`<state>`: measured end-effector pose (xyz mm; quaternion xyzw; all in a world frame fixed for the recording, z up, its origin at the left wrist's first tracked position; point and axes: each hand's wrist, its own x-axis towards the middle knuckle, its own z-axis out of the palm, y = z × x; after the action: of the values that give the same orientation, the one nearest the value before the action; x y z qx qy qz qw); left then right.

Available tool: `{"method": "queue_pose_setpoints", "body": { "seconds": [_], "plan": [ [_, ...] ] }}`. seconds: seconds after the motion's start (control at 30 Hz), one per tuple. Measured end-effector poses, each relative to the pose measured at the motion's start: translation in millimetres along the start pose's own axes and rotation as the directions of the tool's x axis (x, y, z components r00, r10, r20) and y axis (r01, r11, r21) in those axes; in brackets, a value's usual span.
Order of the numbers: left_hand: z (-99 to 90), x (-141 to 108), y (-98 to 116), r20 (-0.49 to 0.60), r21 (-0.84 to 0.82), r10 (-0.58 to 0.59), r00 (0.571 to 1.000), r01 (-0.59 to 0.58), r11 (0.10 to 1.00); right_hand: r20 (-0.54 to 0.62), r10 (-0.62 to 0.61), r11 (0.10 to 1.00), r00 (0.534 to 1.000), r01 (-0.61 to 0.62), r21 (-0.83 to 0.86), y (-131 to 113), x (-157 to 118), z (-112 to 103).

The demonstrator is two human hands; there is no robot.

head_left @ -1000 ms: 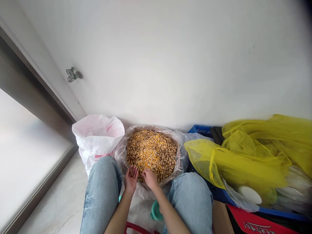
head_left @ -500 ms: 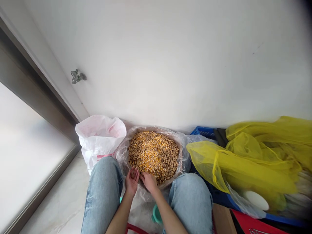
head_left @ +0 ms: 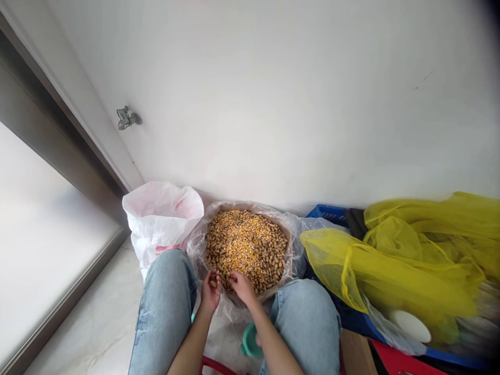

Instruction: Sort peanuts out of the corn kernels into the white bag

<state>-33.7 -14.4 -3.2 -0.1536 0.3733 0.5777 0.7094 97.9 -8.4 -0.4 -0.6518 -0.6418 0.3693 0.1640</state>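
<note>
Near field, lower centre: the person's left hand (head_left: 211,292) is cupped palm-up, fingers curled around a small brown piece (head_left: 213,284), probably a peanut pod, at the near edge of the pile. The right hand (head_left: 242,288) is bunched, fingers pointing down against the pile; whether it holds anything cannot be told. A mound of peanut pods and yellow corn kernels (head_left: 247,249) lies straight ahead of both hands, up-frame, roughly round with no clear long axis, and the right hand sits slightly further over it. The mound fills a round brown container (head_left: 250,207) lined with a clear plastic bag (head_left: 198,255). Denim-clad knees (head_left: 166,291) flank it, a teal plastic object (head_left: 250,341) between them. Marble floor (head_left: 105,307) spreads lower left. A white woven sack (head_left: 162,219) stands just left of the container; right, a blue plastic crate (head_left: 328,213) sits under a yellow sheer bag (head_left: 386,271). Far field: a white wall (head_left: 273,104) carries a small metal tap (head_left: 127,117), upper left, beside a metal door frame (head_left: 58,172).
</note>
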Motion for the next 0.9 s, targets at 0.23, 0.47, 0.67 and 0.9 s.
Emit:
{"method": "queue_pose_setpoints", "body": {
  "seconds": [0.23, 0.47, 0.67, 0.9],
  "plan": [
    [2.3, -3, 1, -0.057, -0.042, 0.025, 0.998, -0.028, 0.999, -0.009, -0.038, 0.973, 0.999, 0.035, -0.229, 4, -4, 9],
    [0.4, 0, -5, 0.06, -0.048, -0.006, 0.998, 0.009, 0.999, 0.061, -0.139, 0.879, 0.988, 0.095, 0.468, -23, 6, -27],
    [-0.4, -2, -3, 0.068, -0.069, -0.031, 0.997, 0.036, 0.997, -0.052, 0.048, 0.993, 0.998, -0.042, 0.108, -11, -3, -11],
    [-3.1, 0, -1, 0.032, -0.109, -0.011, 0.999, 0.014, 0.994, -0.024, 0.093, 0.918, 0.995, -0.096, -0.384, 8, -14, 16]
  ]
}}
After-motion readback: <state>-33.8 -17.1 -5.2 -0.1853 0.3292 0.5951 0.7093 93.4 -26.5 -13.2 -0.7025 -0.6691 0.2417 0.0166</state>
